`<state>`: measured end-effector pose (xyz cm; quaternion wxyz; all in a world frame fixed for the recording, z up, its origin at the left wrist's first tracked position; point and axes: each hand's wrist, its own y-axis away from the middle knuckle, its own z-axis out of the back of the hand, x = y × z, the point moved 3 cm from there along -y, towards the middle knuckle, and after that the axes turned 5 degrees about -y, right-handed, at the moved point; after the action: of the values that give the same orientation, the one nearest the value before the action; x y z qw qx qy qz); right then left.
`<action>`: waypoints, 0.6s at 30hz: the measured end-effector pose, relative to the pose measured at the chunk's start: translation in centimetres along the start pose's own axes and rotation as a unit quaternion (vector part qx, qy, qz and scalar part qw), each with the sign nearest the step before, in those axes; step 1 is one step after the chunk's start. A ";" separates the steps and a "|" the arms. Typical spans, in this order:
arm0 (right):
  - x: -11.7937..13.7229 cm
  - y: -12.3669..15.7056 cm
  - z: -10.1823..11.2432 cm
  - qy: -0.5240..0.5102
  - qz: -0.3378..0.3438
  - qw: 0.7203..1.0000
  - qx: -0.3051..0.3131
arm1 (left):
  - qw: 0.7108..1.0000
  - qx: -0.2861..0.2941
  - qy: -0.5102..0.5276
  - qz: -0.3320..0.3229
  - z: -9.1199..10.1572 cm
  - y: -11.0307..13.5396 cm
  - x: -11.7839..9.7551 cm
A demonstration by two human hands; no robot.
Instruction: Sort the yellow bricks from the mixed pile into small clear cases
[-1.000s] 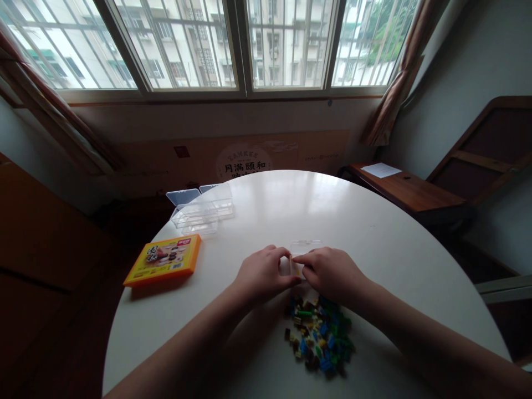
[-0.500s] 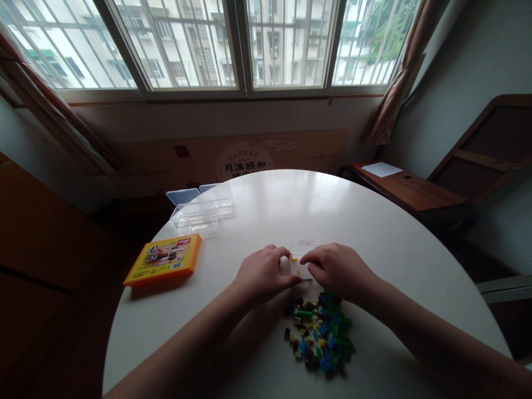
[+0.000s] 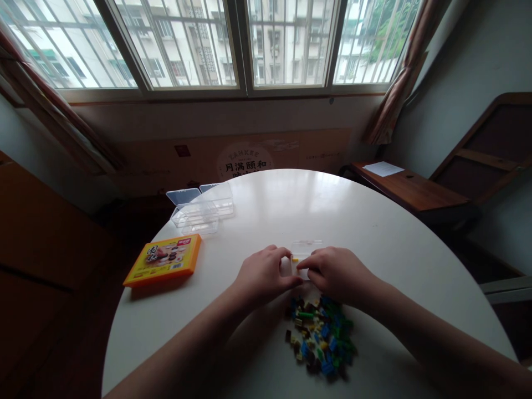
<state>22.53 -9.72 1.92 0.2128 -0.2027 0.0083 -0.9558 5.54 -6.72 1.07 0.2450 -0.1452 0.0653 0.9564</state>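
A small clear plastic box with its lid up sits on the white round table, a yellow piece inside it. My left hand curls around the box's left side, thumb and forefinger on its edge. My right hand is closed at the box's right front, fingers pinched together over it; what they hold is hidden. Just in front of my hands lies a pile of small bricks in blue, green, yellow and brown.
An orange flat box lies at the table's left edge. Several clear plastic boxes with open lids stand behind it. A wooden bench with a paper sheet is at the right, windows behind.
My right hand lifted off toward the box, then settled lower at its front again. The left hand stayed on the box.
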 end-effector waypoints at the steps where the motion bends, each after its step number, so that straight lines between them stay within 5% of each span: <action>1: 0.0 -0.1 0.0 0.009 -0.004 1.000 -0.008 | 1.000 0.001 0.001 0.000 0.0 0.0 0.0; 18: 0.4 -0.6 -0.3 -0.003 0.001 1.000 -0.013 | 1.000 -0.002 -0.005 -0.002 -0.1 0.0 0.0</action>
<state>21.80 -9.33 1.84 0.2114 -0.2086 0.0208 -0.9547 5.55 -6.74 0.98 0.2474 -0.1407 0.0617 0.9566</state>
